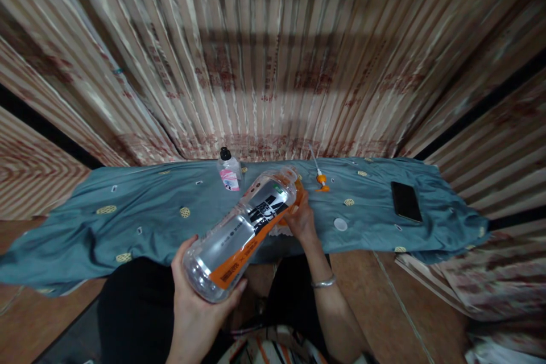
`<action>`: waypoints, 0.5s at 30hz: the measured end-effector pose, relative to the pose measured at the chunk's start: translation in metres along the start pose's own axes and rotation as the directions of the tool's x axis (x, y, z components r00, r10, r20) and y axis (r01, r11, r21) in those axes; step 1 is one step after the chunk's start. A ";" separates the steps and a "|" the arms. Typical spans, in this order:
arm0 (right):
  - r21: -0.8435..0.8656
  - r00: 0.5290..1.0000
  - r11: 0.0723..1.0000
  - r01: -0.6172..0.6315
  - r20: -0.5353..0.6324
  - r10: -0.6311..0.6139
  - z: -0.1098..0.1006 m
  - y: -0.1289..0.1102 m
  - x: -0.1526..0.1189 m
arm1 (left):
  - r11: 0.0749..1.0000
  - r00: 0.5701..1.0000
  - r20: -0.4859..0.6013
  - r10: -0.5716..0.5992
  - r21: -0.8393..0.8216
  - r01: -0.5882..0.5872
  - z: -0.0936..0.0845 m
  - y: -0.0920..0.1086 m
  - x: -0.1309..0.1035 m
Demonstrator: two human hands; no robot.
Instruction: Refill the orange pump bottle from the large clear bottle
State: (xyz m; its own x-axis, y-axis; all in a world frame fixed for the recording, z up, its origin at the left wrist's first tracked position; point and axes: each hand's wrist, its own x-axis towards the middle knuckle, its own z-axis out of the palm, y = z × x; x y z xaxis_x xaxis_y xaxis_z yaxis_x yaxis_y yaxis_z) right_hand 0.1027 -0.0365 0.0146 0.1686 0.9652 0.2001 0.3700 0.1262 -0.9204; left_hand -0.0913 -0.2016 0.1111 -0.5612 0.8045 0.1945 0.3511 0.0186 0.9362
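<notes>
A large clear bottle with a silver, black and orange label hangs tilted over the cloth, its base toward me and its neck up to the right. My left hand is wrapped round the base end. Near the neck, my right hand is closed on something orange, partly hidden behind the bottle; its exact shape cannot be made out. An orange pump top with a clear tube lies just beyond my right hand. A small clear bottle with a black cap and pink label stands behind the large one.
A blue-green cloth with yellow pineapple prints covers the narrow table. A black phone lies at the right, and a round white disc sits near the front edge. Corrugated sheeting rises behind the table.
</notes>
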 end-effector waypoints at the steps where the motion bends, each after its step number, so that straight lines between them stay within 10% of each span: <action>1: 0.002 1.000 1.000 0.000 -0.002 0.000 0.000 0.000 0.000 | 1.000 1.000 0.000 -0.004 -0.002 0.004 0.000 0.000 0.000; 15: -0.006 1.000 1.000 0.012 -0.007 -0.012 0.000 0.002 0.000 | 1.000 1.000 0.002 -0.012 -0.002 0.012 0.001 -0.001 -0.001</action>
State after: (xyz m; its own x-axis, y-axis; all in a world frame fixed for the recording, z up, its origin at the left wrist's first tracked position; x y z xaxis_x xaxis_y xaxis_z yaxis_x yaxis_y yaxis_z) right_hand 0.1032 -0.0360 0.0124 0.1703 0.9620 0.2136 0.3777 0.1365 -0.9158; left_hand -0.0907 -0.2021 0.1094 -0.5643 0.8052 0.1824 0.3427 0.0274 0.9390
